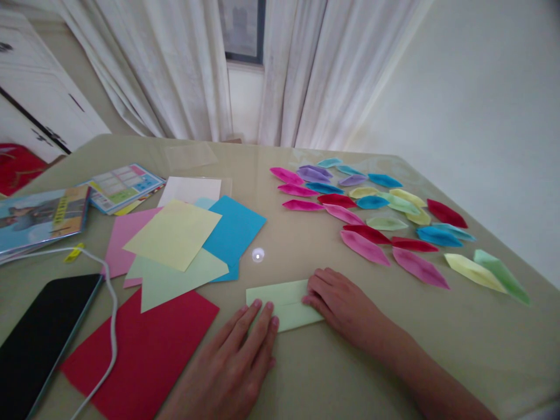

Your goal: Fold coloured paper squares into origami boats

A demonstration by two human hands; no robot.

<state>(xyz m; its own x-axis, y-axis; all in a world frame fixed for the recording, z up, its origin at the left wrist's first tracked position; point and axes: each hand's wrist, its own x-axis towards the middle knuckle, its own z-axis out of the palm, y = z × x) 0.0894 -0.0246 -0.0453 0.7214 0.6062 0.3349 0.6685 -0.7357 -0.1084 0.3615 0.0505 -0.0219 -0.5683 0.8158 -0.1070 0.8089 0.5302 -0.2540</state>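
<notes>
A folded strip of pale green paper (pixel 286 306) lies flat on the table, with a crease line along its middle. My left hand (pixel 240 356) rests over its left end, fingers stretched out and pressing on the paper. At the right end, my right hand (pixel 339 300) has its fingers curled and pressed together on the paper's edge; its thumb touches the top face. Left of my hands, square sheets lie in a loose pile: a red sheet (pixel 144 350), a light green sheet (pixel 179 280), a yellow sheet (pixel 175 233), a blue sheet (pixel 236 227) and a pink sheet (pixel 120 242).
Several folded paper boat shapes (pixel 367 245) in many colours spread over the table's right side. A phone (pixel 48 344) and a white cable (pixel 114 326) lie at the left. Behind them are a booklet (pixel 48 219) and a printed card (pixel 126 186). Curtains (pixel 175 70) hang beyond the table.
</notes>
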